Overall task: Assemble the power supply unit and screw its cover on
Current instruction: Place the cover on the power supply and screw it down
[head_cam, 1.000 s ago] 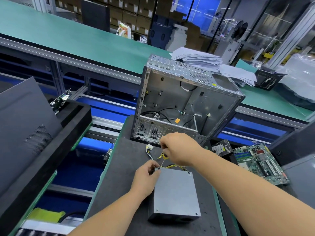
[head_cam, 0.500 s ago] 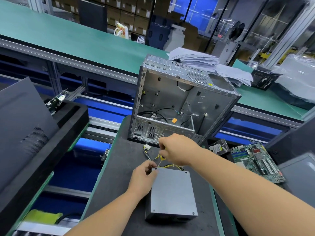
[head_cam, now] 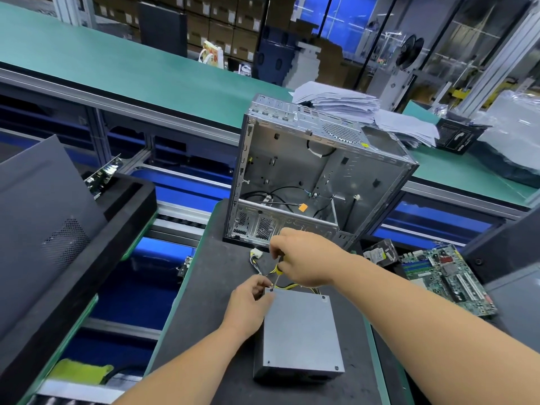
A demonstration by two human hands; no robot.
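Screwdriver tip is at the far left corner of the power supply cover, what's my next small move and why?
Probably turn the screwdriver to drive that corner screw. Its tip meets the power supply cover's corner, the right hand grips the handle, and the left hand pinches beside the tip.

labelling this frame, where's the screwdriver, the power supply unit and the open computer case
screwdriver (head_cam: 278, 269): head view, yellow and black collar below the right hand.
power supply unit (head_cam: 301, 331): head view, middle of its grey top cover.
open computer case (head_cam: 295, 168): head view, bare inner back panel.
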